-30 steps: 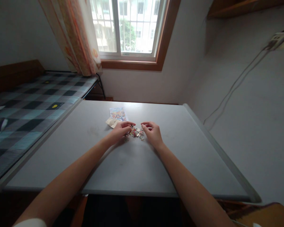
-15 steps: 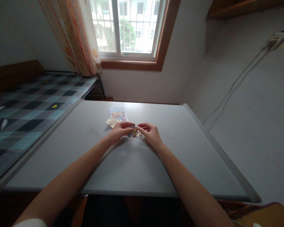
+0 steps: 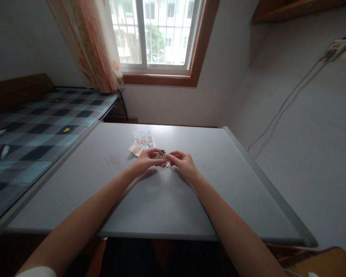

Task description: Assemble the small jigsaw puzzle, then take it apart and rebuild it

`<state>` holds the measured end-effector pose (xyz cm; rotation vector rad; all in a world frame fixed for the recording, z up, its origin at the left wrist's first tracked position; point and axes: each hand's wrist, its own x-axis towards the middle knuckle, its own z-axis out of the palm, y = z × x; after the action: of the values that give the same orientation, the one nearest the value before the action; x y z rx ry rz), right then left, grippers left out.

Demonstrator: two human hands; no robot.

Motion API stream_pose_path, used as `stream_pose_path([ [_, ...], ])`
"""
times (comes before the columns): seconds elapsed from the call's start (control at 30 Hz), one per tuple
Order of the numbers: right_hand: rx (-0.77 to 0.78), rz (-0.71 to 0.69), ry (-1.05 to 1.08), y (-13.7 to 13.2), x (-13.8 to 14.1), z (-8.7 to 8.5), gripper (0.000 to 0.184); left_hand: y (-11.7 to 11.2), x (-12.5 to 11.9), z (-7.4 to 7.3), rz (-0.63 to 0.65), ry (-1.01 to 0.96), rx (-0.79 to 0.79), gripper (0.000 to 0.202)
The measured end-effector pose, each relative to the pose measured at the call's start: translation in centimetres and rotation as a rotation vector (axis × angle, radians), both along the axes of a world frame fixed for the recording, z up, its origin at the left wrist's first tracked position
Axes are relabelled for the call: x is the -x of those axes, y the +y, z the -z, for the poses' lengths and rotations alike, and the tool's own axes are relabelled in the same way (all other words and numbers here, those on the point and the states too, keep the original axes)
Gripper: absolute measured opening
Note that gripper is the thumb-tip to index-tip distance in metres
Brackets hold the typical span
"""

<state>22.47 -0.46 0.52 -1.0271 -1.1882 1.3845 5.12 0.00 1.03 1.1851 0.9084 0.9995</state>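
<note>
Small, colourful jigsaw puzzle pieces (image 3: 162,155) lie heaped between my two hands near the middle of the table. My left hand (image 3: 147,160) is curled around the left side of the heap, thumb in front and fingers behind, with pieces gathered in it. On the other side, my right hand (image 3: 182,161) has its thumb and fingertips pinched together at the heap's right edge; what sits between them is too small to make out. A few loose pieces (image 3: 172,168) rest on the tabletop below the right fingertips.
Behind my left hand lie a colourful printed picture sheet (image 3: 144,138) and a beige paper packet (image 3: 136,149). The pale table (image 3: 161,207) has a raised edge on each side. A checked bed (image 3: 46,127) is at the left, and a cable (image 3: 285,100) hangs on the right wall.
My left thumb has shifted slightly down and right over the pieces, and a loose piece near it is now mostly hidden. The right hand has barely moved.
</note>
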Motion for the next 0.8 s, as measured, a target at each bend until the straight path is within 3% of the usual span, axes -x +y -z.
stream_pose_path([
  [0.37,0.118,-0.04,0.175,-0.17,0.05,-0.14,0.037,0.06,0.2,-0.05,0.066,-0.184,0.109,0.043],
  [0.47,0.041,0.032,0.079,0.16,-0.23,0.06,0.033,0.18,0.19,-0.11,0.025,-0.201,0.118,0.041],
  [0.63,-0.212,0.215,-0.254,0.38,-0.66,0.19,0.026,0.25,0.25,-0.14,-0.027,-0.116,0.134,0.049],
  [0.8,-0.202,0.028,-0.213,0.04,-0.26,0.45,0.034,0.05,0.25,-0.16,0.033,-0.047,0.083,0.048],
])
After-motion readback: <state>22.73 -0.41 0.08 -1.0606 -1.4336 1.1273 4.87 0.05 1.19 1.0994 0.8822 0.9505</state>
